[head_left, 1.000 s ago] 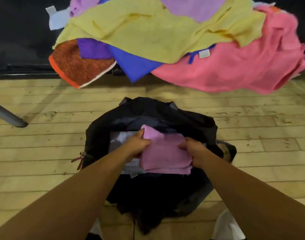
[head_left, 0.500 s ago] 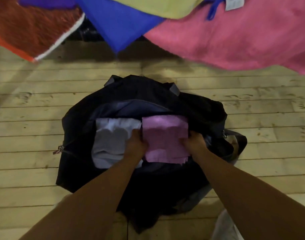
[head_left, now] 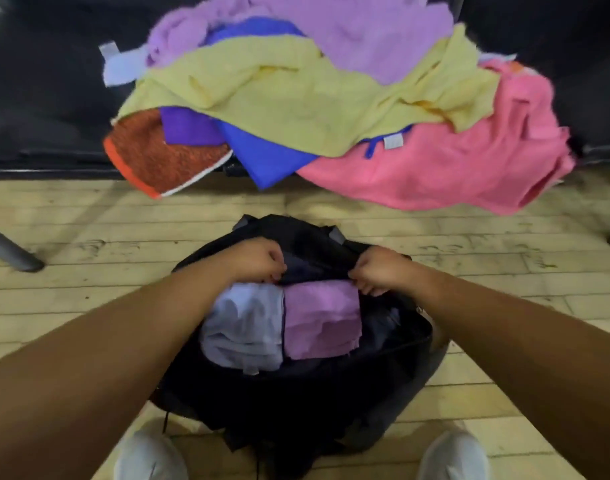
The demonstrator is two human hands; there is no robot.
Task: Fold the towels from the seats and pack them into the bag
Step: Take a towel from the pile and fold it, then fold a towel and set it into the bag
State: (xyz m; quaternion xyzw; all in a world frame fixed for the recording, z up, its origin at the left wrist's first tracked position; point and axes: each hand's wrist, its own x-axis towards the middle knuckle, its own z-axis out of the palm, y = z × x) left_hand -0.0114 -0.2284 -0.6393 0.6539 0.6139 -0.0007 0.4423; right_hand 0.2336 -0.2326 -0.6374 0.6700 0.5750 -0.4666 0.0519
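At 9 o'clock we see a grey chair leg (head_left: 9, 251) standing on the plank floor (head_left: 89, 306). The left hand (head_left: 258, 259) reaches over the open black bag (head_left: 296, 393), its fingers curled tight on the dark fabric at the bag's 12 o'clock rim. Just below that hand, inside the bag, lies a folded pale blue towel (head_left: 244, 330). Touching it on its 3 o'clock side is a folded lilac towel (head_left: 321, 320) — the two lie flat, side by side. The right hand (head_left: 379, 271) sits at the lilac towel's 1 o'clock corner with its fingers curled; whether they pinch the towel or the bag's rim we cannot tell. At 12 o'clock from the bag, well apart from it, loose towels are heaped on the dark seats (head_left: 37, 98) — an orange towel (head_left: 158, 157), a blue towel (head_left: 265, 161), a yellow towel (head_left: 296, 109) draped over them, and a pink towel (head_left: 452, 168) hanging off the edge.
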